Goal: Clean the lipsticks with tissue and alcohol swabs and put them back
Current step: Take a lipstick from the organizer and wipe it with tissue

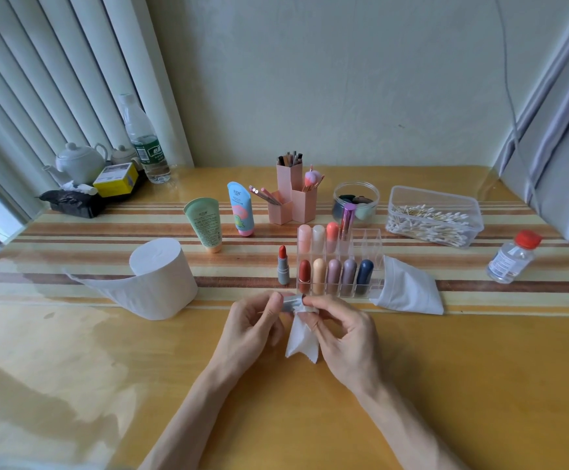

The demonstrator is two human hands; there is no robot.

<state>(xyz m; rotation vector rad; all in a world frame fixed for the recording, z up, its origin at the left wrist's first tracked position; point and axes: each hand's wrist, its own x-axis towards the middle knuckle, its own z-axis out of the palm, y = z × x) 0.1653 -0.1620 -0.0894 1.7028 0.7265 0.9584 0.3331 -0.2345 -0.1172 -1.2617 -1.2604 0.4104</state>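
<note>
Wooden table (412, 368) against a pale wall: mid-table, the clear organizer (373, 239) holds rows of capped lipsticks, so most cleaning is probably still to do. Toward the front edge, the left hand (252, 322) pinches a grey cap (292, 302) with curled fingers. The right hand (342, 330) pinches tissue (301, 342) round the cap. The uncapped red lipstick (283, 266) stands just left of the organizer.

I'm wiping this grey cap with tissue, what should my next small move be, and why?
Probably slip the grey cap out of the tissue and fit it onto the red lipstick, which stands uncapped left of the clear organizer. Your left hand pinches the cap; your right hand holds tissue round it.
</note>
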